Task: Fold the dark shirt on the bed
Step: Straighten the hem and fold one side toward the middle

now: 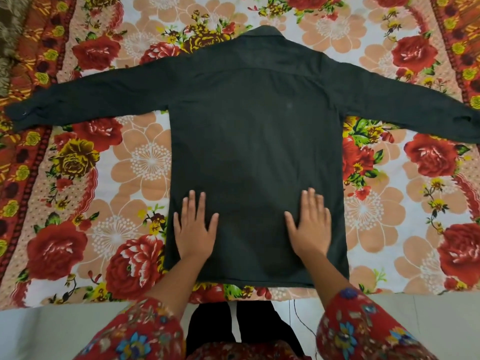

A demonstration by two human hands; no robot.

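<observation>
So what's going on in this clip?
A person stands at the edge of a bed covered with a floral sheet. A dark shirt lies spread flat on it, collar pointing away and both long sleeves stretched out to the sides. The left hand and the right hand lie flat with straight fingers on the lower part of the shirt, near the hem, apparently smoothing it. No fold has been made yet.

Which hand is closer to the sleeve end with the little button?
Left. The left hand presses the shirt toward that cuff; the right hand presses it farther away.
</observation>
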